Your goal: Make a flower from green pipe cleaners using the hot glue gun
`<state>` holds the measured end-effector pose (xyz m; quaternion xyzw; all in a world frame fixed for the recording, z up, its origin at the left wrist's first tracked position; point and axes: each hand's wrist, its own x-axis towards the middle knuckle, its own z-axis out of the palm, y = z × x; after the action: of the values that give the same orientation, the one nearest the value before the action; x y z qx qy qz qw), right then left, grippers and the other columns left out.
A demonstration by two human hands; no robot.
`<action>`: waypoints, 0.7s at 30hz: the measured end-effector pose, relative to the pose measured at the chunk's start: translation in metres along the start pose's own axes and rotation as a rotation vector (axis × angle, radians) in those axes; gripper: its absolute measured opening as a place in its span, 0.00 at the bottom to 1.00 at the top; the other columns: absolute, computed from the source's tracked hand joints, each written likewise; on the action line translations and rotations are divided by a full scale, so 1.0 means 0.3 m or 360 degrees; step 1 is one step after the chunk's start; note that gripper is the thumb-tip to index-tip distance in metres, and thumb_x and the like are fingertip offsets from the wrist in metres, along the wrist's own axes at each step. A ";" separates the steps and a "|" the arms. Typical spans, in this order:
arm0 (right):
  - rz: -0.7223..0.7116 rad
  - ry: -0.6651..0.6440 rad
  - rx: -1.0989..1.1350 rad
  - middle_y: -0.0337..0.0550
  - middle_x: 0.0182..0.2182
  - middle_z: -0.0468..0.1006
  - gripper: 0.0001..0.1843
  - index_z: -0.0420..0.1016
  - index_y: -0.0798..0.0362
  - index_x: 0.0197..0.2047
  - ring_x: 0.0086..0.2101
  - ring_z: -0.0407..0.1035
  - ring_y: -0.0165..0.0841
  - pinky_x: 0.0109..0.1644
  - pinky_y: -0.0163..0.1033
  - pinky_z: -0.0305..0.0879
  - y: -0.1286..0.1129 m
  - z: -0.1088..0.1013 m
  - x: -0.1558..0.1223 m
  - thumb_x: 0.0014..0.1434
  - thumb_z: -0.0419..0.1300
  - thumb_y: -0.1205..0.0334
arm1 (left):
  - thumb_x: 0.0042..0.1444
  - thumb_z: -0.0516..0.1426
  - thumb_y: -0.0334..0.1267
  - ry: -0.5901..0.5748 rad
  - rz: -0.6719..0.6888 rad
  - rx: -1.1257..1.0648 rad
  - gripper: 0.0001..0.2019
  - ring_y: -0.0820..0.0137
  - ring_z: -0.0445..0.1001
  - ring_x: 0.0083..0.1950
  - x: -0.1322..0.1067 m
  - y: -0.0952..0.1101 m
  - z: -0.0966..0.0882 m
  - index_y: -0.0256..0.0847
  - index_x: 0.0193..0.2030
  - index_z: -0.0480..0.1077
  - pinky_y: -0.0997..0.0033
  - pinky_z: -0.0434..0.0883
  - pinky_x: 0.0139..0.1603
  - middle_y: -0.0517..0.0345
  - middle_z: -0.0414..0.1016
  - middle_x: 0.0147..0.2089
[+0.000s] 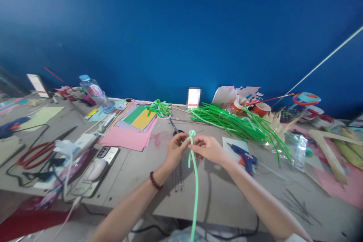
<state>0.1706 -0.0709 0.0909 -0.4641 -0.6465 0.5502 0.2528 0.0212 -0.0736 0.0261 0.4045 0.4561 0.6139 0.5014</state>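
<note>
Both hands meet over the middle of the grey table [215,196]. My left hand [175,150] pinches a light green pipe cleaner [194,181] just under a small loop at its top. My right hand [207,148] grips the same stem from the other side, fingers closed. The stem hangs down toward me and runs off the lower edge. A bead bracelet sits on my left wrist. Just behind my hands lie scissors [175,128], and under them a clear ruler [179,176].
A heap of green pipe cleaners [235,123] lies at the back right, a blue glue gun [244,159] beside my right hand. Coloured paper sheets [133,130], a water bottle [95,92], a phone [106,153], cables and a mouse fill the left. Cups and husks crowd the right.
</note>
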 end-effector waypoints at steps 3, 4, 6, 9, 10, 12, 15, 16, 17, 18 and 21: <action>0.0030 -0.0006 0.0039 0.35 0.18 0.73 0.11 0.68 0.53 0.28 0.19 0.71 0.29 0.23 0.32 0.69 0.007 0.015 -0.001 0.51 0.61 0.54 | 0.41 0.66 0.43 0.0018 -0.0001 0.0075 0.13 0.71 0.71 0.34 0.002 -0.004 -0.004 0.38 0.33 0.75 0.74 0.67 0.34 0.54 0.75 0.33; 0.0032 0.0007 0.0054 0.35 0.18 0.73 0.10 0.68 0.53 0.28 0.20 0.72 0.30 0.23 0.32 0.68 0.008 0.017 -0.001 0.51 0.60 0.55 | 0.42 0.65 0.42 -0.0001 0.0013 0.0105 0.12 0.70 0.71 0.35 0.003 -0.003 -0.005 0.38 0.32 0.75 0.74 0.67 0.35 0.54 0.75 0.33; 0.0041 0.0029 0.0079 0.35 0.18 0.73 0.09 0.67 0.52 0.28 0.21 0.73 0.31 0.22 0.32 0.67 0.006 0.018 -0.002 0.51 0.60 0.56 | 0.43 0.65 0.42 -0.0027 0.0056 0.0144 0.10 0.70 0.71 0.36 0.005 -0.001 -0.005 0.37 0.30 0.76 0.75 0.66 0.34 0.53 0.74 0.34; 0.0076 0.0078 0.0050 0.36 0.19 0.74 0.08 0.65 0.52 0.27 0.20 0.73 0.31 0.21 0.31 0.65 -0.005 0.016 -0.005 0.50 0.59 0.58 | 0.42 0.65 0.42 0.0003 -0.0006 0.0096 0.11 0.71 0.70 0.33 0.008 0.001 -0.005 0.37 0.30 0.76 0.75 0.65 0.32 0.54 0.75 0.33; 0.0081 0.0102 0.0011 0.35 0.20 0.74 0.07 0.65 0.52 0.28 0.19 0.71 0.30 0.21 0.31 0.64 -0.009 0.015 -0.007 0.51 0.58 0.58 | 0.42 0.65 0.42 0.0010 -0.0063 0.0065 0.12 0.72 0.69 0.31 0.008 0.001 -0.005 0.37 0.30 0.77 0.75 0.65 0.32 0.54 0.75 0.32; 0.0070 0.0142 -0.0119 0.35 0.21 0.74 0.06 0.66 0.52 0.29 0.16 0.68 0.27 0.19 0.30 0.60 -0.012 0.015 -0.012 0.52 0.56 0.59 | 0.42 0.65 0.43 -0.0004 -0.0149 0.0022 0.12 0.73 0.68 0.29 0.007 0.002 -0.004 0.36 0.31 0.77 0.74 0.65 0.31 0.55 0.74 0.29; -0.0064 0.0205 -0.0386 0.34 0.18 0.72 0.05 0.69 0.52 0.31 0.15 0.63 0.25 0.19 0.29 0.56 -0.009 0.015 -0.020 0.53 0.54 0.62 | 0.42 0.65 0.43 -0.0041 -0.0154 0.0015 0.12 0.74 0.67 0.27 0.005 0.007 -0.003 0.36 0.30 0.77 0.75 0.64 0.30 0.56 0.74 0.27; -0.0132 0.0247 -0.0499 0.33 0.16 0.70 0.05 0.70 0.52 0.31 0.15 0.62 0.26 0.20 0.29 0.56 -0.008 0.014 -0.023 0.53 0.54 0.62 | 0.42 0.65 0.43 -0.0049 -0.0151 0.0009 0.12 0.75 0.66 0.27 0.004 0.009 -0.003 0.36 0.29 0.77 0.75 0.64 0.30 0.56 0.74 0.27; -0.0201 0.0304 -0.0619 0.32 0.14 0.69 0.06 0.71 0.51 0.31 0.16 0.62 0.26 0.21 0.29 0.55 -0.009 0.013 -0.026 0.53 0.54 0.63 | 0.42 0.65 0.44 -0.0057 -0.0153 -0.0004 0.13 0.75 0.66 0.26 0.004 0.012 -0.002 0.36 0.29 0.77 0.75 0.63 0.30 0.56 0.74 0.27; -0.0261 0.0374 -0.0738 0.32 0.14 0.67 0.07 0.72 0.51 0.30 0.16 0.61 0.26 0.22 0.30 0.54 -0.012 0.011 -0.030 0.54 0.54 0.62 | 0.41 0.66 0.44 -0.0065 -0.0158 -0.0019 0.13 0.75 0.66 0.26 0.003 0.015 -0.002 0.36 0.29 0.76 0.74 0.63 0.29 0.56 0.74 0.26; -0.0327 0.0536 -0.0977 0.35 0.17 0.70 0.11 0.75 0.49 0.29 0.18 0.62 0.28 0.23 0.32 0.52 -0.027 0.003 -0.040 0.56 0.54 0.57 | 0.40 0.66 0.46 -0.0098 -0.0180 -0.0059 0.14 0.75 0.66 0.26 0.000 0.023 0.000 0.36 0.30 0.76 0.74 0.63 0.29 0.57 0.73 0.26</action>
<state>0.1726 -0.0814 0.1004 -0.5351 -0.7741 0.2181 0.2586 0.0195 -0.0742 0.0327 0.3874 0.4510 0.5804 0.5564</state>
